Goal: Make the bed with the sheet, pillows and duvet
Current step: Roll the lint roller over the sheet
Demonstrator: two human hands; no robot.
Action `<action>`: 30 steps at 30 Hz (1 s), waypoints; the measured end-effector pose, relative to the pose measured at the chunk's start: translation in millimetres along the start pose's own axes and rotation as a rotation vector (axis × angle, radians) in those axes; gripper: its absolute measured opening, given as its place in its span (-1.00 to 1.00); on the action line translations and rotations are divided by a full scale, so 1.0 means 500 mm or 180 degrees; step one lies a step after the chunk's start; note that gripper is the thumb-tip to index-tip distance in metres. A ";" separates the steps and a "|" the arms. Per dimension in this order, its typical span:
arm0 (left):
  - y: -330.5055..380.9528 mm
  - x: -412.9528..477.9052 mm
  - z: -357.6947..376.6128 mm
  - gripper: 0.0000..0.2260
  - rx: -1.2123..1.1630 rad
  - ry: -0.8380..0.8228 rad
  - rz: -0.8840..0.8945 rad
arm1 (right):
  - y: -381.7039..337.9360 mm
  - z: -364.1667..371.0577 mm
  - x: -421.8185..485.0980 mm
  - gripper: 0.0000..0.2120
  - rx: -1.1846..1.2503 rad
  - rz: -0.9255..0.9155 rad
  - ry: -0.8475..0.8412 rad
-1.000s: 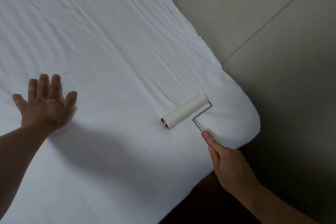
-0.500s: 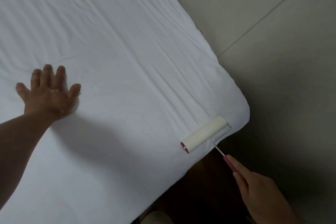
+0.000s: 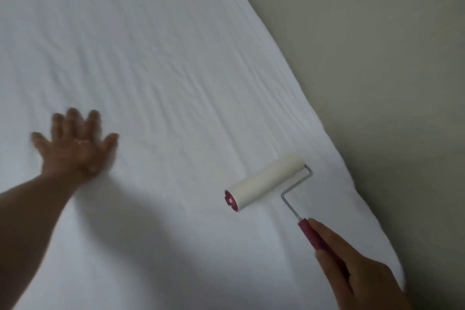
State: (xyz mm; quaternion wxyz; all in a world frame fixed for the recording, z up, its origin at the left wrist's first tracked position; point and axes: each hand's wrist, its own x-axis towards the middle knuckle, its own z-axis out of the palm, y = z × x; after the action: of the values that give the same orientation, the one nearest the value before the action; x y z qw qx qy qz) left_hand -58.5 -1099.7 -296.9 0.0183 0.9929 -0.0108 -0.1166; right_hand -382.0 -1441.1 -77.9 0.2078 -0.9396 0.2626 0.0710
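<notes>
Back from the bed's corner came the lint roller (image 3: 265, 180) since half a second earlier. You had moved it inward, and its white drum lay on the sheet (image 3: 163, 58), near the edge but no longer at it. Your right hand (image 3: 357, 267) gripped the pink handle (image 3: 313, 234), fingers curled round it and one stretched along its top. Your left hand (image 3: 75, 148) was spread wide, palm down on the sheet — blurred, and well apart from the roller on its left. Light creases ran diagonally across the sheet, which covered the bed up to the grey floor (image 3: 377, 58) on the right.
</notes>
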 end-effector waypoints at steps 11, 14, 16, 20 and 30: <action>-0.058 0.148 0.051 -0.33 -0.0058 0.0377 -0.0253 | -0.453 0.233 0.727 -0.68 0.0491 -0.0671 -0.0064; -0.063 0.160 0.077 -0.34 -0.0004 0.0456 -0.0269 | -0.566 0.242 0.848 -0.76 0.0310 -0.0787 -0.0071; -0.063 0.168 0.089 -0.35 0.0021 0.0488 -0.0284 | -0.622 0.251 0.900 -0.82 0.0176 -0.0808 -0.0137; -0.060 0.169 0.098 -0.36 -0.0045 0.0494 -0.0285 | -0.663 0.291 0.931 -0.72 -0.0351 -0.0865 -0.0521; -0.067 0.173 0.105 -0.37 -0.0004 0.0506 -0.0315 | -0.626 0.341 0.916 -0.45 -0.1677 -0.1136 -0.0772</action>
State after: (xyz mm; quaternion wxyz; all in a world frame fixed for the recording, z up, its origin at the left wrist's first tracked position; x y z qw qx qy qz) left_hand 14.1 -1070.4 -369.0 0.0139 0.9984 0.0399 -0.0383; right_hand 167.6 -1337.7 -232.5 -0.0033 -0.9769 0.0401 0.2101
